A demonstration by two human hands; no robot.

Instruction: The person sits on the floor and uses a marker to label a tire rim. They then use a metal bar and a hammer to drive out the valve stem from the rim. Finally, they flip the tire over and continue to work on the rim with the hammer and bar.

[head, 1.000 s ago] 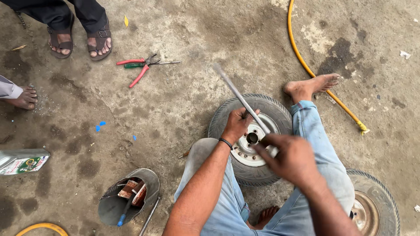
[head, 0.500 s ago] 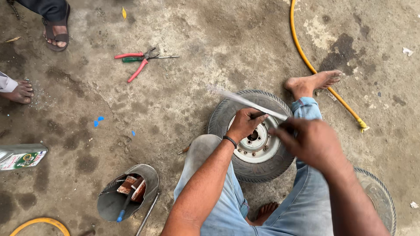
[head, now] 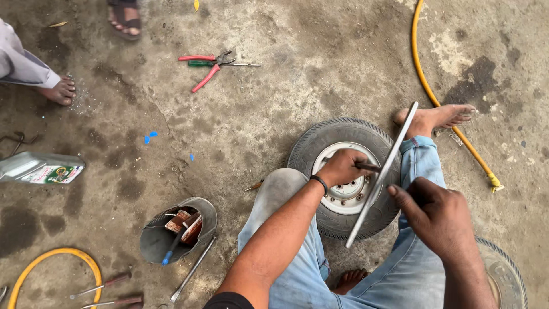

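Wheel (head: 343, 174) flat on the concrete floor (head: 274, 114), right of centre, between the seated person's legs.
Left to right: cut-open tub (head: 150, 240) of tools, near left; left hand (head: 342, 167) closed around a dark tool (head: 366, 167) at the wheel's hub; right hand (head: 434, 213) clenched on a long metal bar (head: 382, 171) slanting across the rim. Risk, as judged: bar slipping off and striking the bare foot (head: 437, 116) or pinching fingers.

Left hand (head: 341, 167) curled, fingers closed; right hand (head: 436, 213) fisted, both forearms extended.
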